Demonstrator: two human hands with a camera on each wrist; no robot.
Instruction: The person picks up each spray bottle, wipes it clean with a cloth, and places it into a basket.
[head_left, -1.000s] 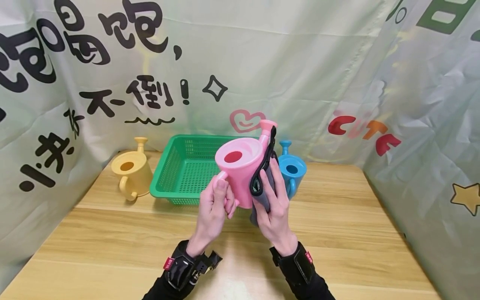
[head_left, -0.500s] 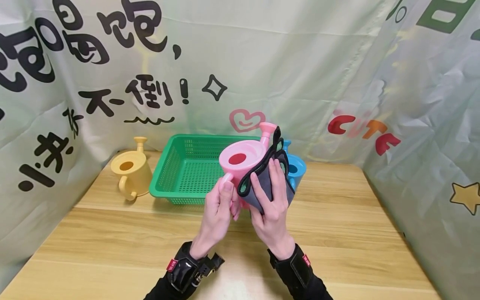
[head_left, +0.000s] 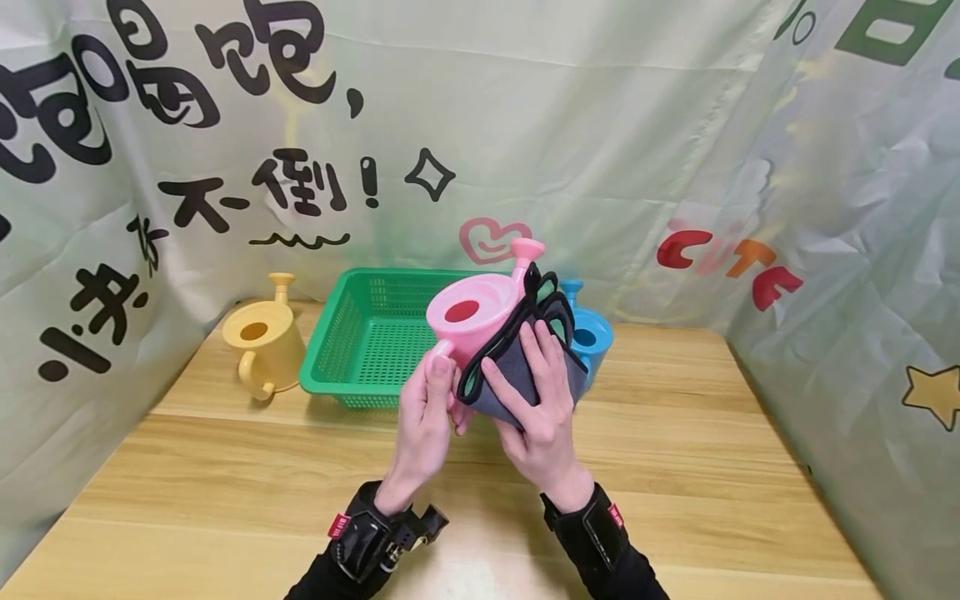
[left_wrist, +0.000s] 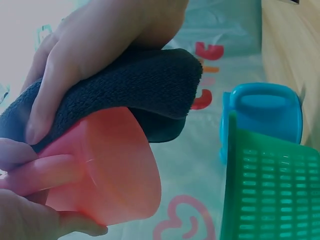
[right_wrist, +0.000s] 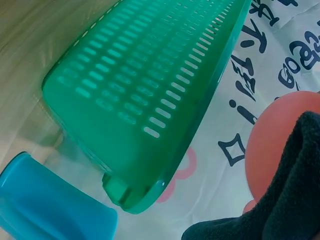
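Observation:
A pink watering can (head_left: 480,337) is held up above the table, its spout pointing away. My left hand (head_left: 423,417) grips the can's handle, thumb on top. Against the can's right side my right hand (head_left: 543,421) holds a folded grey cloth (head_left: 516,367) with black edging and a green inner face, fingers spread across it. In the left wrist view the dark cloth (left_wrist: 145,80) wraps along the side of the can (left_wrist: 120,170). The right wrist view has the cloth (right_wrist: 290,205) covering part of the pink can (right_wrist: 265,145); the right fingers are hidden there.
Behind the hands stands a green perforated basket (head_left: 330,379). A yellow watering can (head_left: 281,350) is left of it, and a blue watering can (head_left: 596,358) to the right, partly hidden by the cloth. Printed fabric walls (head_left: 600,150) enclose the wooden table (head_left: 675,467).
My right hand with the cloth has moved left and round toward the can's near side, covering more of it. The can shifted slightly right, then back left; my left hand keeps its grip.

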